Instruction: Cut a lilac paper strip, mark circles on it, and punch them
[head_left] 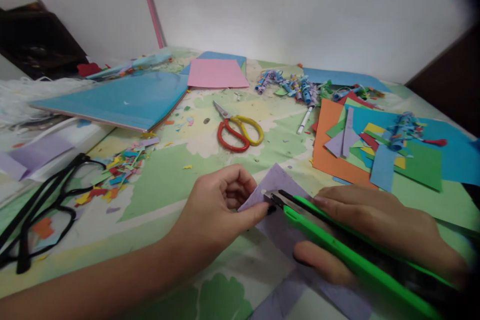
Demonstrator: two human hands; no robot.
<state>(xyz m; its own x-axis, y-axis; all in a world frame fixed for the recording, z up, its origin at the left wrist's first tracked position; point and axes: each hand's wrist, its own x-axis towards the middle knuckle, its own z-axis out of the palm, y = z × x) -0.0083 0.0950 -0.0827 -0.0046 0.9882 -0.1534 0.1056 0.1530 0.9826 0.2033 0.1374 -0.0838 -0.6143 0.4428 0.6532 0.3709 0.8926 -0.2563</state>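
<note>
A sheet of purple paper [281,232] lies at an angle in front of me. Its far corner is pinched between the thumb and curled fingers of my left hand [221,205]. My right hand [378,220] is wrapped round a green utility knife [337,247], its fingers on the far side and its thumb on the near side. The knife's tip rests at the purple paper near my left thumb; whether it cuts in cannot be told. Beyond the hands lie scissors [240,132] with one red and one yellow handle, blades apart.
Black eyeglasses [48,205] and small paper scraps [116,170] lie at left. Behind them sits a blue stack of sheets [120,97]. A pink sheet [217,73] and curled paper pieces [288,85] are at the back. Coloured papers, including an orange sheet [330,150], overlap at right.
</note>
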